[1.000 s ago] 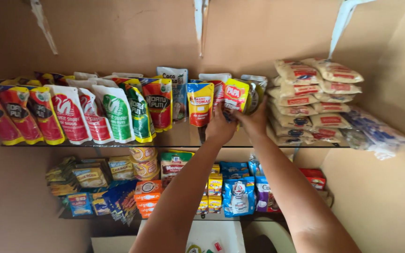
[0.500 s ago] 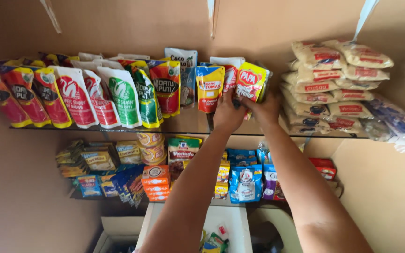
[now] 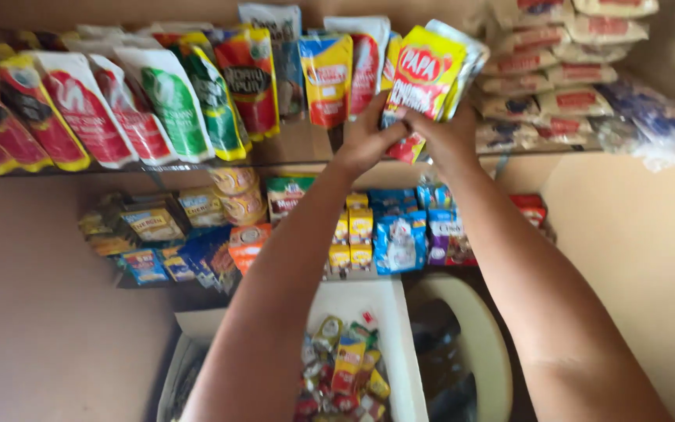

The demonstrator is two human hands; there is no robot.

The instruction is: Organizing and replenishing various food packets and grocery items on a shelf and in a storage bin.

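Both hands, left hand [image 3: 365,141] and right hand [image 3: 448,134], have raised the yellow pouch [image 3: 423,78] clear of the shelf [image 3: 291,160]; fingers clenched on its lower edge, pouch now above them

You face a plain tan wall [image 3: 626,234] fitted with two shelves. The upper shelf [image 3: 197,162] runs level with the fingers; the lower shelf [image 3: 197,277] sits below them. A white box [image 3: 408,344] stands underneath, in dim warm light.

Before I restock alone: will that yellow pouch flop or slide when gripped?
The yellow pouch, held at its base by the left hand and right hand, stands unsupported, so probably fairly stiff. Its glossy film may be slippery.
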